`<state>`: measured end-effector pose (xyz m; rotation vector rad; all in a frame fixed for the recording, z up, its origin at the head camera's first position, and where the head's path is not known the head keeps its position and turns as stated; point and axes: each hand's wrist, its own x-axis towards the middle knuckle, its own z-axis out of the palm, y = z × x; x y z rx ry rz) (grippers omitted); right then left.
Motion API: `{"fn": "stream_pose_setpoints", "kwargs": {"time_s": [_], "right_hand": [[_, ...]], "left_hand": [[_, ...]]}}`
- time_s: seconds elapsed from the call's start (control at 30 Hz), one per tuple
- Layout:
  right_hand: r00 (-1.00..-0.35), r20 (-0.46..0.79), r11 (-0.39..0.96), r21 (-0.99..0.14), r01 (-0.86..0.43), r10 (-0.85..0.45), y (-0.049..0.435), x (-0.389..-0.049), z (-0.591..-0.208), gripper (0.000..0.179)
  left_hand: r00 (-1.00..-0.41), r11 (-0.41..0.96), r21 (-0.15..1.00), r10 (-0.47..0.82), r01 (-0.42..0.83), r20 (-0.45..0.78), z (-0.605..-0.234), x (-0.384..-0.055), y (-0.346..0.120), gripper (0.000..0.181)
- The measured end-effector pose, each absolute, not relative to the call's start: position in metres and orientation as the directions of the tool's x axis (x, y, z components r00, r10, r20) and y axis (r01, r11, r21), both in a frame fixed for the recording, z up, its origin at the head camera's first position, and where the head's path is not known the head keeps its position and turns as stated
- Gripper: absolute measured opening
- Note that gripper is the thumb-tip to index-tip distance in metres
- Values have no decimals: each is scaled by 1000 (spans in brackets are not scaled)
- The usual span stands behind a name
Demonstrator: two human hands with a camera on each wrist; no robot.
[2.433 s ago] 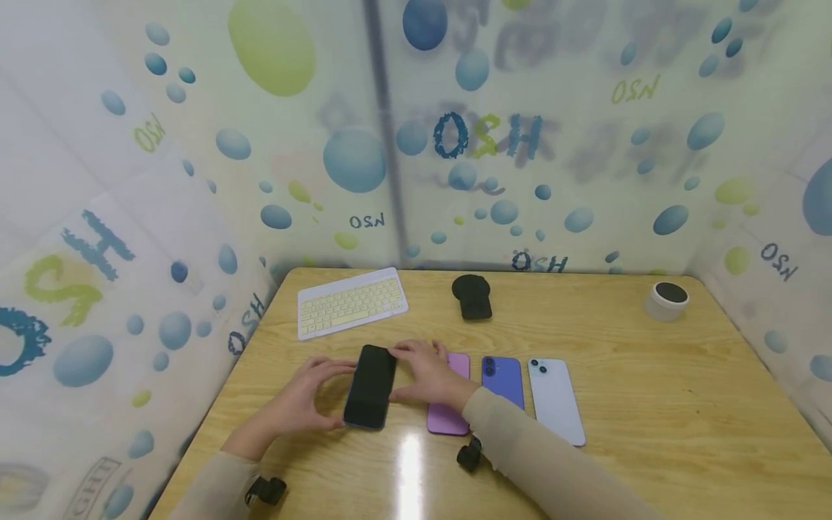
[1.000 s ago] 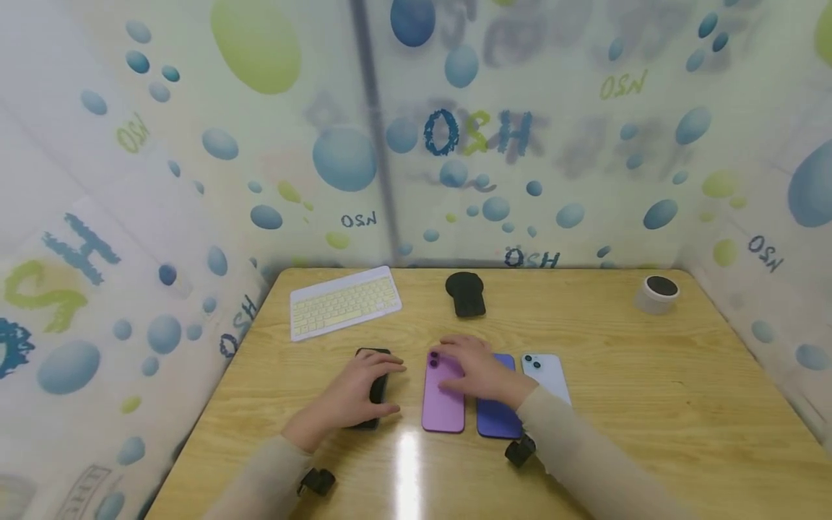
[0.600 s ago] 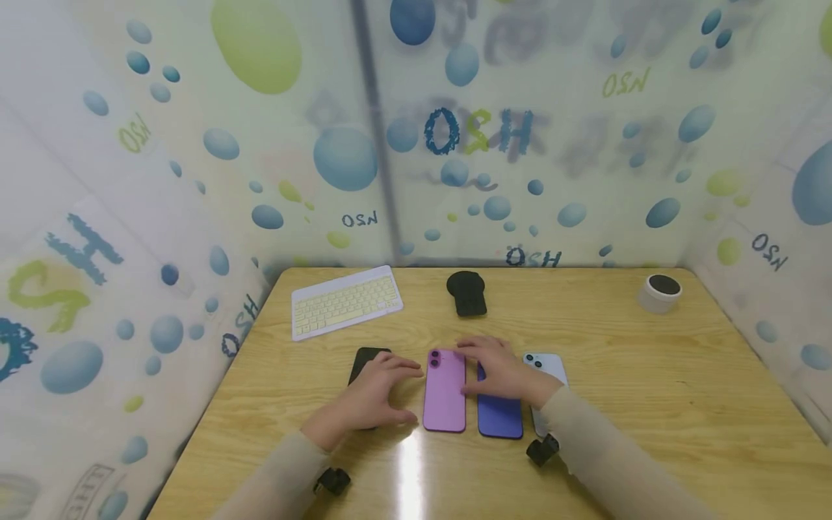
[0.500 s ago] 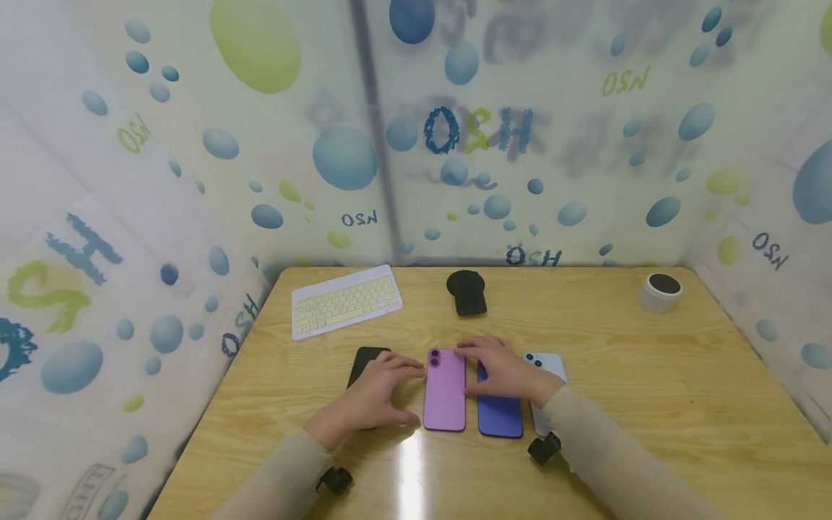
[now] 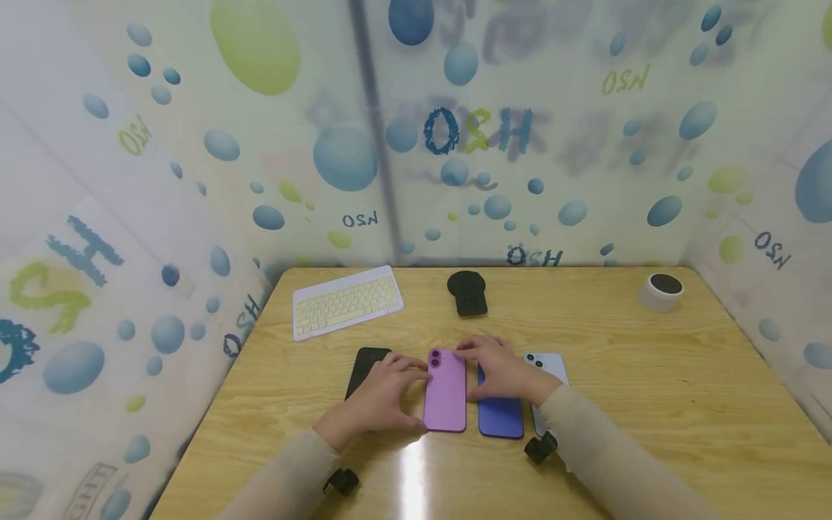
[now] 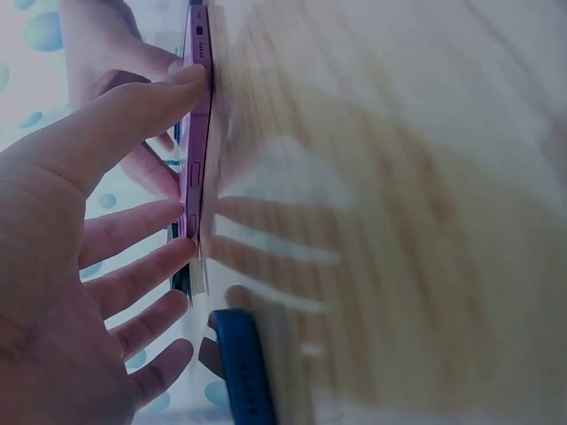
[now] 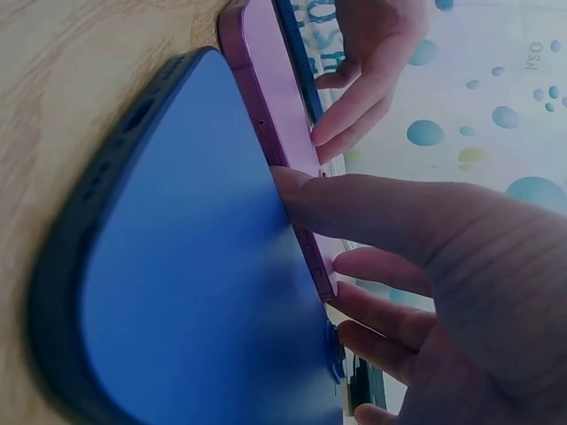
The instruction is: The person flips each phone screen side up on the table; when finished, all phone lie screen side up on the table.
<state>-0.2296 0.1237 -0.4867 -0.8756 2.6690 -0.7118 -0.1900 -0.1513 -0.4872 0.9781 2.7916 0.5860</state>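
Observation:
A pink-purple smartphone (image 5: 445, 393) lies face down on the table, cameras at its far end. My left hand (image 5: 383, 397) is at its left edge. In the left wrist view the thumb tip (image 6: 188, 76) and two fingertips meet that side, with the other fingers spread. On the opposite side, my right hand (image 5: 497, 368) reaches over a blue smartphone (image 5: 500, 419); its thumb (image 7: 306, 190) touches the purple phone's right edge. A black-screened phone (image 5: 367, 367) sits partly hidden beneath my left hand. The pale blue phone (image 5: 551, 366) is partly covered by my right forearm.
Towards the back left of the wooden table (image 5: 650, 383) is a white keyboard (image 5: 347, 302). A black rounded object with a rectangular end (image 5: 468, 292) lies at the back middle. Far right stands a white cylinder with a dark top (image 5: 661, 292). Patterned walls enclose the table.
Both hands have left the black-screened phone and shifted right to the purple one. Most recently, my left hand closed the small gap to the purple phone's left edge. The phones stay in place.

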Motion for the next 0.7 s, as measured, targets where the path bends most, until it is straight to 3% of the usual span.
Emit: {"fn": "stream_pose_setpoints", "kwargs": {"time_s": [0.33, 0.7], "right_hand": [[-807, -65, 703, -536, -467, -586, 122, -232, -489, 79], [-835, -82, 666, -647, -371, -544, 121, -234, -491, 74]], "left_hand": [[-786, 752, 284, 619, 596, 10, -484, -186, -144, 86], [-796, 760, 277, 604, 588, 35, -488, -183, -143, 82]]}}
